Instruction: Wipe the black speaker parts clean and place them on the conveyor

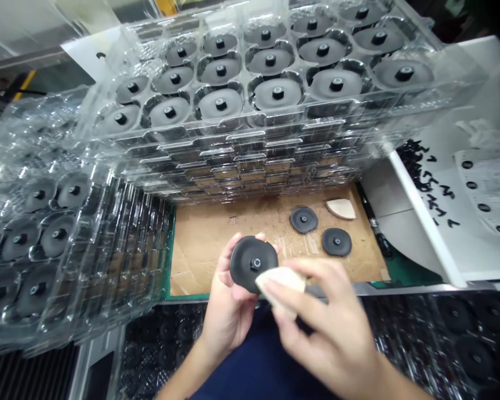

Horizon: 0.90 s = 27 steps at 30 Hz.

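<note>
My left hand (233, 300) grips a rounded black disc (244, 258) by its edge, its face with the small central hub turned up toward me. Pinched in my right hand (325, 316) is a cream-coloured sponge wedge (289, 278), whose tip meets the lower right rim of the disc. Two similar black discs, one (304, 219) farther back and one (336, 241) nearer, lie on the cardboard sheet (200, 239) to the right. Behind them rests a second cream wedge (341, 209).
A tall stack of clear plastic trays (241, 125) filled with black discs stands at the back. Another tray stack (79, 244) rises on the left. To the right, a white bin (425, 222) holds small black parts (429, 178) and a printed sheet (489, 189).
</note>
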{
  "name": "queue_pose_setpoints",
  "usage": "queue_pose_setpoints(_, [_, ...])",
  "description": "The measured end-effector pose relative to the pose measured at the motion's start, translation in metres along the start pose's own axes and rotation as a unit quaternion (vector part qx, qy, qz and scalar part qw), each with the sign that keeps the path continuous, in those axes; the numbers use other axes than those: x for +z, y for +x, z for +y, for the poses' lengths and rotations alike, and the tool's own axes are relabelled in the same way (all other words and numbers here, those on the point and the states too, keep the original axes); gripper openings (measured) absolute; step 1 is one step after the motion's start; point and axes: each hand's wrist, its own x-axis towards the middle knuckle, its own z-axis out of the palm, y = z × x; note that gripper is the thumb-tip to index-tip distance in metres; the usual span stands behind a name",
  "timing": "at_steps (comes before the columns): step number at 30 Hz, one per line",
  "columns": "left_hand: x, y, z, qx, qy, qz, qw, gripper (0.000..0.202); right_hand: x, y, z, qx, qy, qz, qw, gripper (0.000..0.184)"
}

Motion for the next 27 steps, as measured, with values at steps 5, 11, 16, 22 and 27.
queue_pose_setpoints(5, [-0.005, 0.004, -0.001, 0.002, 0.012, 0.019, 1.0, 0.054, 0.006, 0.003, 0.025, 0.09, 0.045, 0.007, 0.995, 0.025])
queue_pose_setpoints(11, [-0.012, 0.01, 0.001, -0.002, 0.014, 0.03, 0.999, 0.054, 0.024, -0.025, 0.062, 0.333, 0.193, -0.084, 0.919, 0.029])
queue_pose_setpoints(16, [-0.013, 0.013, 0.002, -0.015, 0.017, 0.035, 0.999, 0.059, 0.037, -0.055, 0.064, 0.391, 0.22, -0.13, 0.884, 0.031])
queue_pose_setpoints(22, [-0.011, 0.015, 0.0, -0.034, 0.03, 0.045, 0.998, 0.055, 0.04, -0.057, 0.068, 0.421, 0.243, -0.138, 0.863, 0.031])
queue_pose_setpoints(27, [-0.009, 0.014, -0.001, -0.041, 0.022, 0.022, 0.999, 0.056, 0.027, -0.035, 0.068, 0.396, 0.24, -0.086, 0.882, 0.028])
